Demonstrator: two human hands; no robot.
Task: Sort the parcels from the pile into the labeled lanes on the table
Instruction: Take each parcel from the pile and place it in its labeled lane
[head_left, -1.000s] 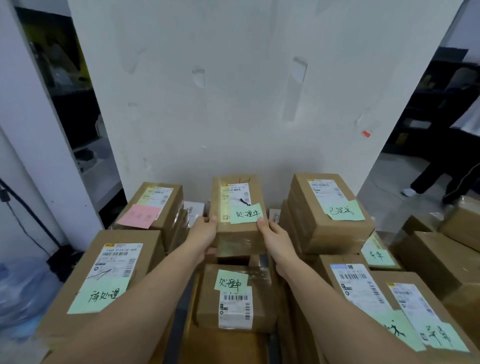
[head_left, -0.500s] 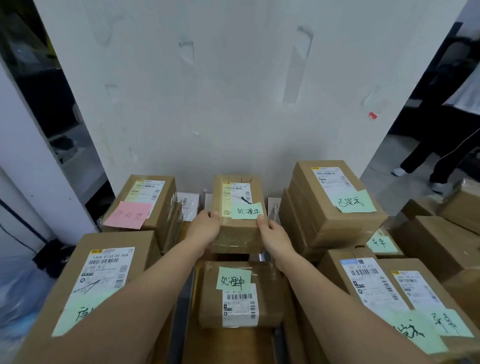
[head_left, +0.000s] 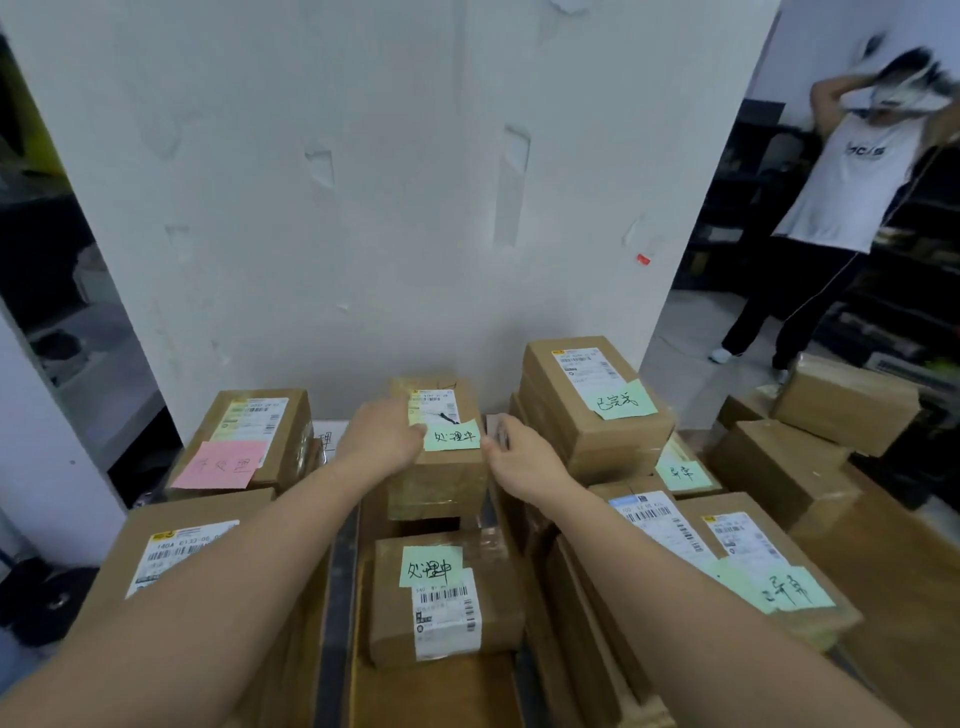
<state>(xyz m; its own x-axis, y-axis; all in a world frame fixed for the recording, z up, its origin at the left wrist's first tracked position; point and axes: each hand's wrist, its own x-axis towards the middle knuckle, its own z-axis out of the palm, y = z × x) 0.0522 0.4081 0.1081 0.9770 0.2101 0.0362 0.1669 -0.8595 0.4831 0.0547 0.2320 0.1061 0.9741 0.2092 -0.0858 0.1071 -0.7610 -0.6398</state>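
Brown parcel (head_left: 441, 483) with a green note (head_left: 452, 434) is touched by the left hand (head_left: 384, 441), with the right hand (head_left: 524, 460) just beside it. Finger curl can't be told, too blurry. A second parcel (head_left: 389, 597) like it is seen lower mid-frame, so two counted.

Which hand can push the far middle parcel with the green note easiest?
Probably the left hand: it rests on top of the parcel, beside its green note. The right hand hangs beside the parcel's right edge, seemingly not touching it.

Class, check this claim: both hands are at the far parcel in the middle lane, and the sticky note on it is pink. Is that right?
Not quite. The sticky note on that far parcel is green, as the head view shows. The left hand and right hand are both at it.
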